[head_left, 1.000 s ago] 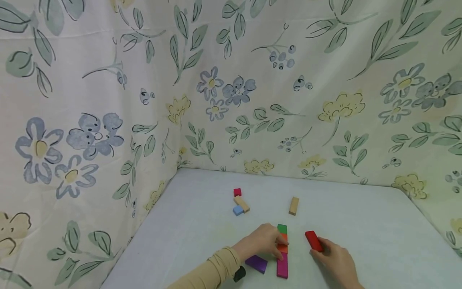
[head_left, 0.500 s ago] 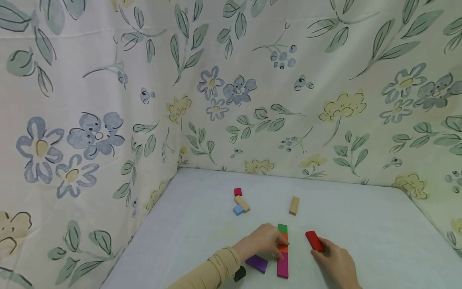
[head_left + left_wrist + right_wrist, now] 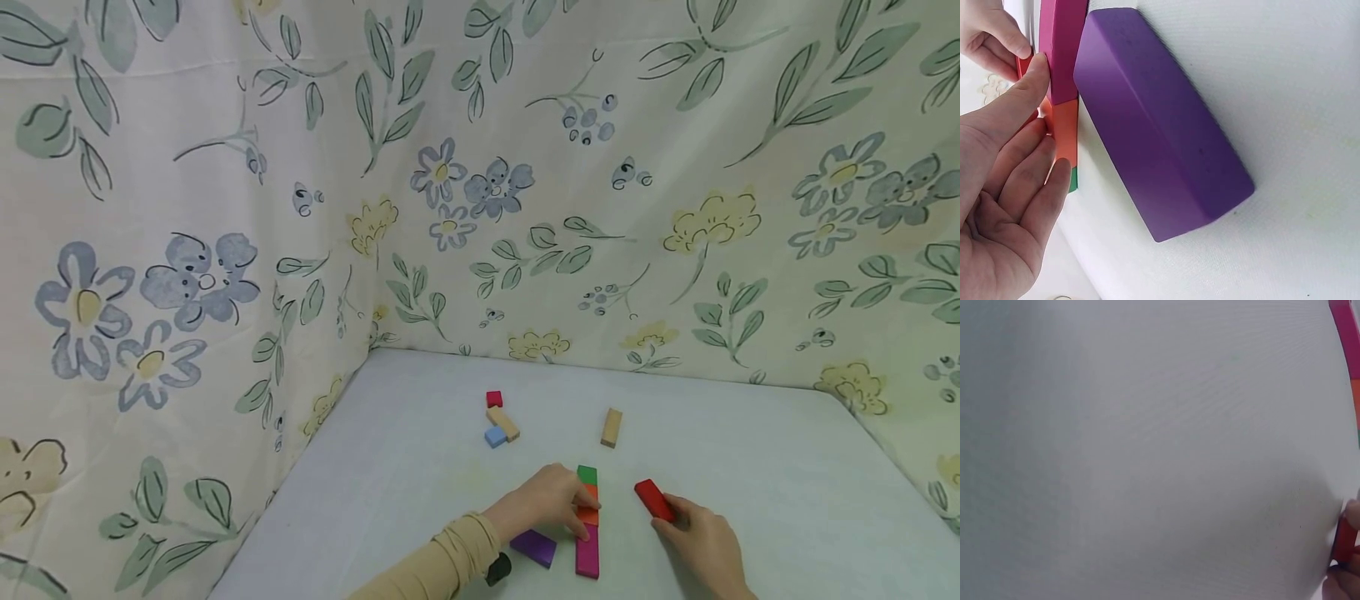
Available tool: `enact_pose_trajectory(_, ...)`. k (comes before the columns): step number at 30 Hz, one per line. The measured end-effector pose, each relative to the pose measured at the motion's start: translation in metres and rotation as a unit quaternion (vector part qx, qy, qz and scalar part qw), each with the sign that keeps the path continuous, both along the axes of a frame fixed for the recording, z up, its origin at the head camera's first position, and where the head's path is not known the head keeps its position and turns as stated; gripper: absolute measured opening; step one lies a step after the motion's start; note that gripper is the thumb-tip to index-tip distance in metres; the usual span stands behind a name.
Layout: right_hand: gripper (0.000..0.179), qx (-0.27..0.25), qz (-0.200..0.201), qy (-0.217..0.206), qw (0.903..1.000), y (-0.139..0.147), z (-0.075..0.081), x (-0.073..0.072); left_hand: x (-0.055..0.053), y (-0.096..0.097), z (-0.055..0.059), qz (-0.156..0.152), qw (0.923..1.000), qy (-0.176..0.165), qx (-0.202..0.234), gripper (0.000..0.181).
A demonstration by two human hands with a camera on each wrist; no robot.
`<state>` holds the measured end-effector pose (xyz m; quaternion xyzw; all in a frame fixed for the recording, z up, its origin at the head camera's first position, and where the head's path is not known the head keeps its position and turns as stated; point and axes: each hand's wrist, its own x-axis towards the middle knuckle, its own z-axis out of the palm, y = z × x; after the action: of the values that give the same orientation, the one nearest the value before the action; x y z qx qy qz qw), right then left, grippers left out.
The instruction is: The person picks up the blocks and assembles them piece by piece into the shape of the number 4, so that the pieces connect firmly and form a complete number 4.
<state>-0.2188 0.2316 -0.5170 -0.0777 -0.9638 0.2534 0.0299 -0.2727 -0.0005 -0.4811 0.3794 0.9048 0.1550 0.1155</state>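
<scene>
A smooth, matte purple block, its ends slanted, lies near a straight row on the finely textured desk. The left hand's grip lies relaxed, fingertips touching the row's orange block and magenta block, apparently steadying them; a green block ends it. Apart, a red oblong block is pinched by the right hand; joining it probably calls for squaring its tilt.

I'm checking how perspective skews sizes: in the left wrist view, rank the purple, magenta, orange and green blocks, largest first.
1. Purple block; nearness to the camera may enlarge it.
2. Magenta block, cut off by the frame.
3. Orange block.
4. Green block, only a sliver visible.
</scene>
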Motion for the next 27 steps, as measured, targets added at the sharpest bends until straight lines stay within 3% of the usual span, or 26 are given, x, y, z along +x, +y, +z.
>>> enact_pose_trajectory(9,0.057,-0.027,-0.003,-0.007,0.9996,0.0006,-0.0001,-0.0024,0.0012,-0.0005,0.0017,0.0,1.0,-0.01,0.001,0.04)
enact_pose_trajectory(27,0.051,-0.06,0.044,0.019,0.997,0.0034,0.0073,-0.0026,0.0001,-0.0009,0.0011,-0.002,1.0,-0.009,0.004,0.04)
